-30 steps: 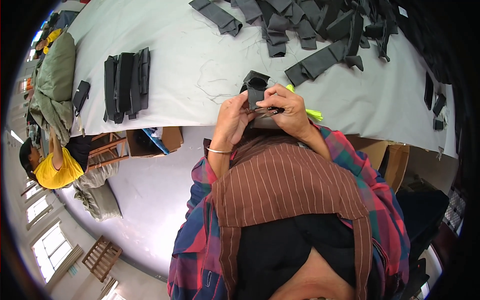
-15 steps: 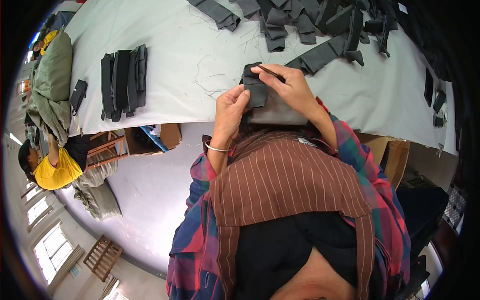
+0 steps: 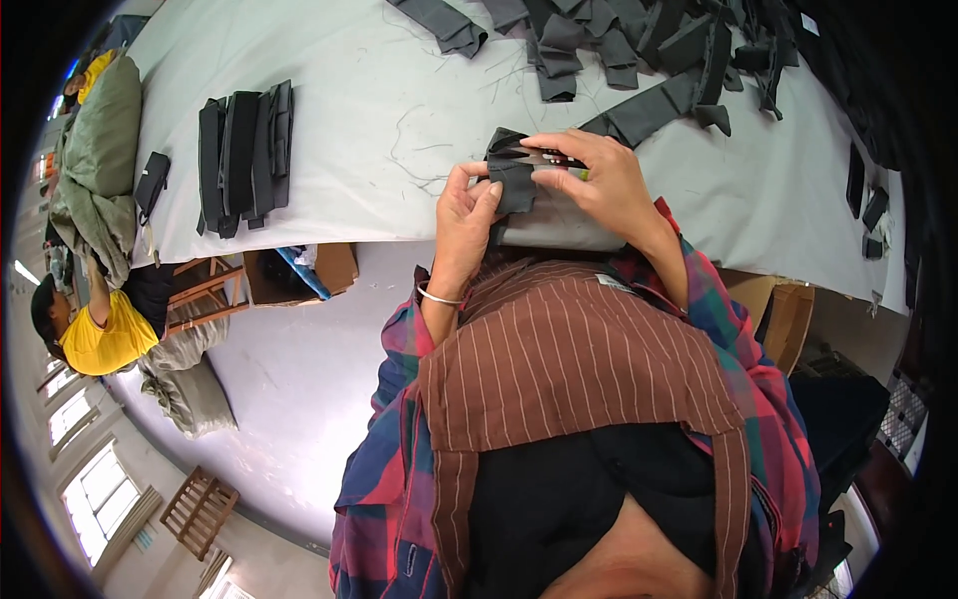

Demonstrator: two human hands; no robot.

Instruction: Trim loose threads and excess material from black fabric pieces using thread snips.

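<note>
Close to the table's front edge, my left hand (image 3: 465, 215) pinches a dark grey fabric strip (image 3: 514, 187) between thumb and fingers. My right hand (image 3: 604, 185) is closed round small dark thread snips (image 3: 547, 160), whose blades point left and lie over the upper part of the strip. The blades look parted. Whether they touch a thread is too small to tell. Past my right hand lies another dark grey strip (image 3: 639, 122) on the pale table cover (image 3: 369, 190).
Left on the table is a neat stack of dark strips (image 3: 239, 160); a heap of them (image 3: 639, 40) lies at the back right. Loose threads (image 3: 419, 150) are scattered between. A person in yellow (image 3: 110, 334) works at the far left by green sacks (image 3: 105, 130). Cardboard box (image 3: 334, 268) sits below.
The snips in my right hand have turned so that their parted blades point left over the strip. My left hand keeps its pinch on the fabric.
</note>
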